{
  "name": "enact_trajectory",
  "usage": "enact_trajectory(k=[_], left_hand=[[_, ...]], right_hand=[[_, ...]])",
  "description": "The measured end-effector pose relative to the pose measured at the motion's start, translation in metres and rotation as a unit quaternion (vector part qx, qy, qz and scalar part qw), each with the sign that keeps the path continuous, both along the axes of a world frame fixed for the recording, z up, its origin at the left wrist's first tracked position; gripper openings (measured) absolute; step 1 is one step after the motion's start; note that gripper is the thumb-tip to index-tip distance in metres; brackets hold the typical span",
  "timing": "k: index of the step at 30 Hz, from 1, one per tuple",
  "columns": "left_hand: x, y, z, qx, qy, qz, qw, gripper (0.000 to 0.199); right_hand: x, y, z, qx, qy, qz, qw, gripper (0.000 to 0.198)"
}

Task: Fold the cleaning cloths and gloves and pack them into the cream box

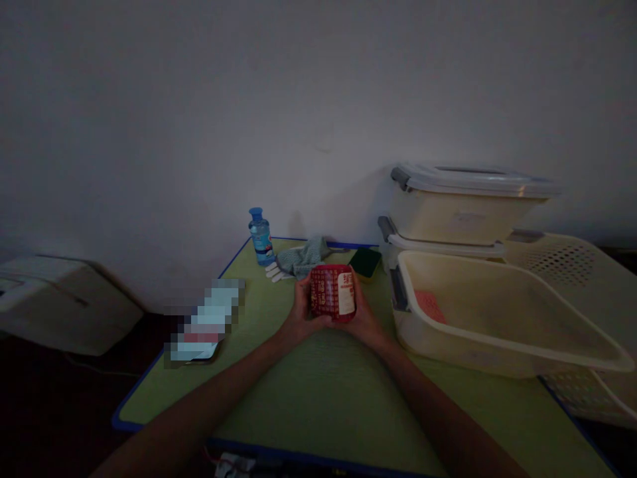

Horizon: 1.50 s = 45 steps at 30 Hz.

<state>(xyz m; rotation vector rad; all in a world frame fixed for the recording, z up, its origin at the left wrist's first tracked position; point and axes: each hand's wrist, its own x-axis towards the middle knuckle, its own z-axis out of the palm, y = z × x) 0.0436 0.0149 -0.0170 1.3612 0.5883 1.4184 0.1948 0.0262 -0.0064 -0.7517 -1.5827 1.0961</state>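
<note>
Between both hands, over the middle of the green table (279,418), is a small red box-like container (327,292) with gold characters and a white label on its right part. My left hand (301,309) wraps its left side, thumb along the lower edge. On its right side, my right hand (362,315) grips it the same way. Just behind the container lie a grey cloth (309,255) and a green sponge (366,261). White glove-like fingertips (277,272) poke out beside the cloth. What the container holds is hidden.
A blue bottle (261,239) stands at the back left, with a blurred-out phone-like device (206,325) nearer. On the right sit an open cream bin (497,352) containing a pink sponge (430,306), stacked lidded boxes (462,216) and a perforated basket (562,265). A white box (70,305) is left of the table.
</note>
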Motion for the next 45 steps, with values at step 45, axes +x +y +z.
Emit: enact_trajectory(k=[45], left_hand=[[0.0,0.002,0.008,-0.207,-0.077,0.039,0.975,0.06]], right_hand=[[0.0,-0.013,0.003,-0.047,0.003,0.097,0.994,0.111]])
